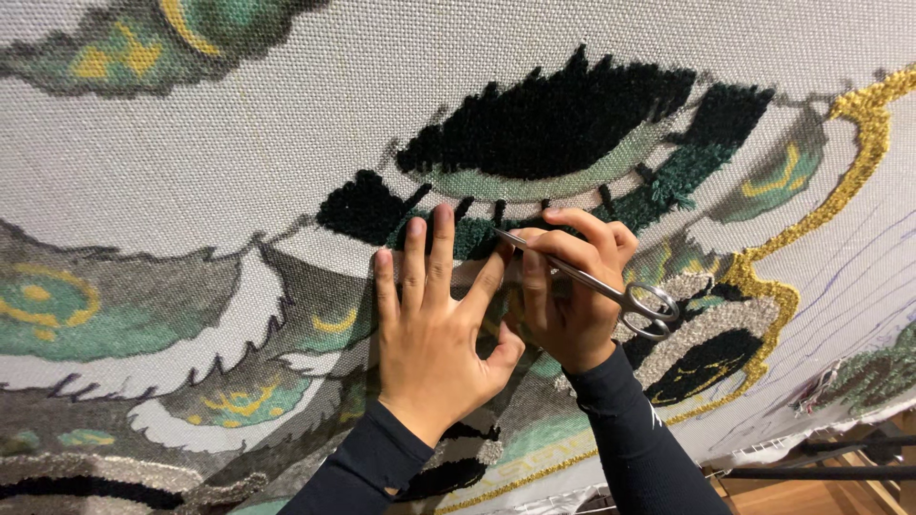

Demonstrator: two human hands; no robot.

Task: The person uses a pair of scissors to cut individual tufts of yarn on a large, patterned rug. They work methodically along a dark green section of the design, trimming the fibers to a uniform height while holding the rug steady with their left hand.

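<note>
left hand lies flat w/ fingers spread, pressing on a stretched grey woven backing cloth w/ tufted green, black & gold yarn patches; right hand, grip closed round slim silver steel scissors, tips by the dark green pile. scissors look light, rigid, sharp; best held at the ring handles. cloth looks taut, pile soft

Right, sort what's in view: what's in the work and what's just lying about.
In the work:
left hand, flat on the tufted rug cloth
right hand, holding the metal scissors

Lying about:
dark bars at the lower right
loose thread ends
</note>
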